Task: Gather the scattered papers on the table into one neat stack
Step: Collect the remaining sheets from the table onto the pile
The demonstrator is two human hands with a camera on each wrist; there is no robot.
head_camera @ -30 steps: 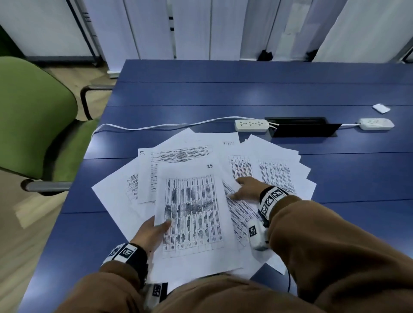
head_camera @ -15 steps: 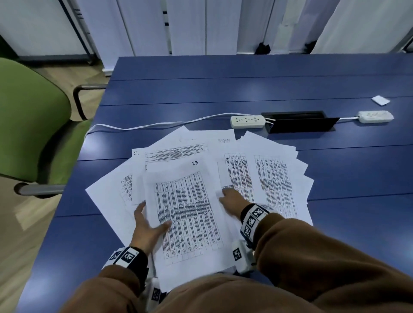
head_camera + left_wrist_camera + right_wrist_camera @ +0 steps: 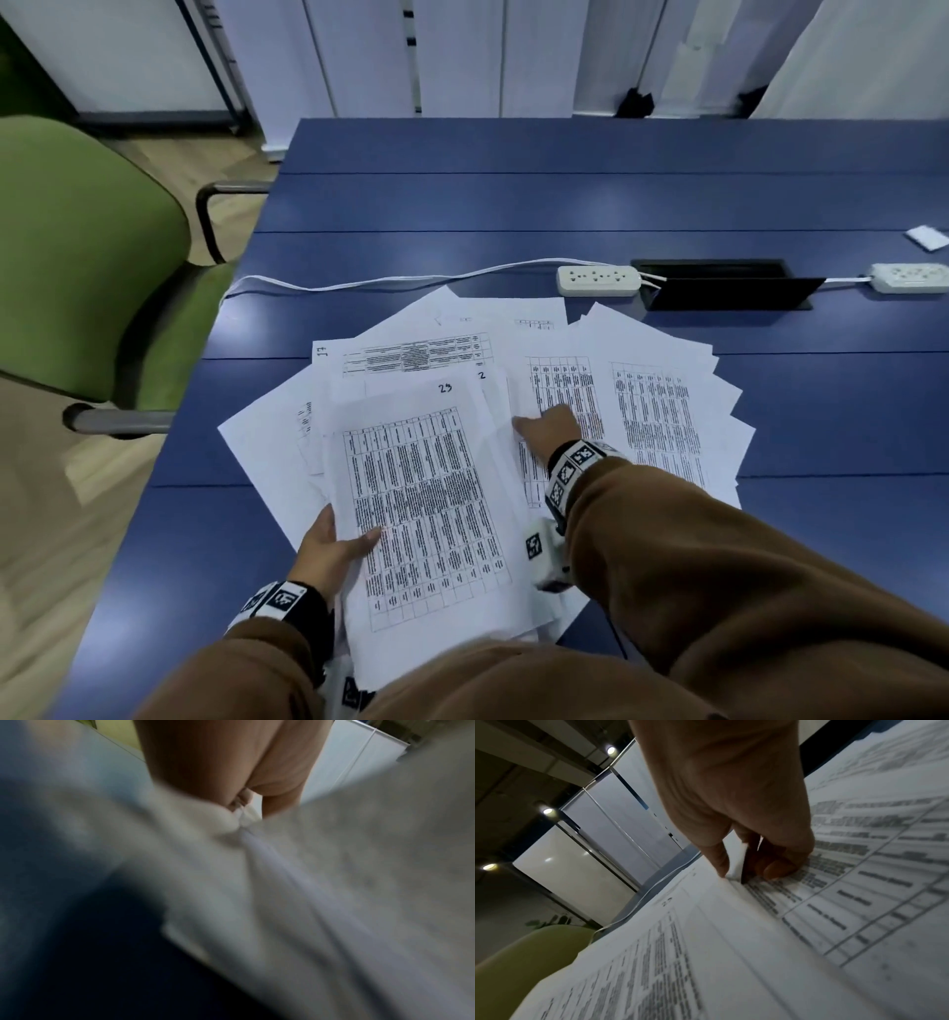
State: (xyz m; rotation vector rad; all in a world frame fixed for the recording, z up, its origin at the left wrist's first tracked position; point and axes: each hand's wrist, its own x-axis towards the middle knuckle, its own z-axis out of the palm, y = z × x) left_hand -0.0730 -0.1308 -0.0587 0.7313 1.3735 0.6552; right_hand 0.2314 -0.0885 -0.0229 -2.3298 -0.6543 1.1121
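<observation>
Item, nearest: left hand (image 3: 328, 552), thumb laid over the near-left edge of the top sheet (image 3: 426, 509), the other fingers tucked under it, so the hand pinches that edge; the left wrist view is blurred but agrees, showing paper bunched between thumb and fingers. Advice: keep this pinch light and low, since it anchors the growing pile and a hard squeeze creases it. Item, just beyond and right of that thumb: right hand (image 3: 552, 429), fingers curled, forefinger and thumb nipping the raised edge of a sheet (image 3: 739, 862) while the remaining fingertips rest on the printed table (image 3: 831, 874) beside it. Advice: lift only enough to free the edge, then draw the sheet toward the left hand's pile, squaring corners as it lands. Item, around and beyond both hands: the papers (image 3: 662, 411), fanned and overlapping on the blue table (image 3: 513, 205), not yet one stack; the fan right of the right fingers is the widest and is probably best taken sheet by sheet. Item, farthest: a power strip (image 3: 598, 280) and its cord (image 3: 359, 282) just past the far paper edges; pull sheets nearward, away from the cord.
</observation>
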